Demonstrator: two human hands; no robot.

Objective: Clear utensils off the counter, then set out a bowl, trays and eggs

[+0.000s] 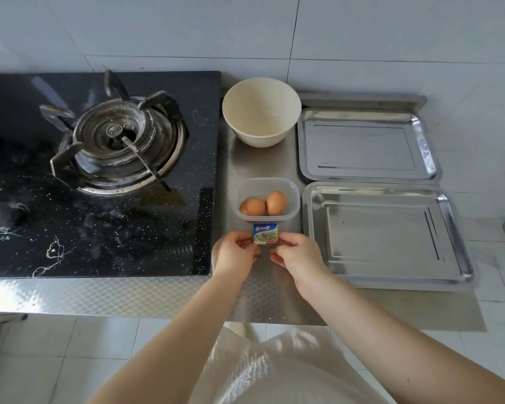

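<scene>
Item one, far left: the stove [99, 170], black glass top with a bare burner [120, 141], nothing standing on it; no utensils show anywhere, so I judge the clearing part done. Next, on the steel surface [158, 295] beside the stove, the cream bowl [261, 112] stands upright at the back, empty, out of the way of my arms. Nearer me, a clear plastic tub [268, 202] holds the two brown eggs [264, 205], touching each other, kept in the tub so they cannot roll. Just in front of the tub, my left hand [235, 253] and right hand [296, 255] pinch a small wrapped packet [265, 234] by its two sides, fingers [244, 239] curled on it, holding it level with the label up; what is inside I cannot tell. Far right: two steel trays [368, 144], one behind the other, edges almost meeting, both empty. Bowl, trays and eggs look set out.
</scene>
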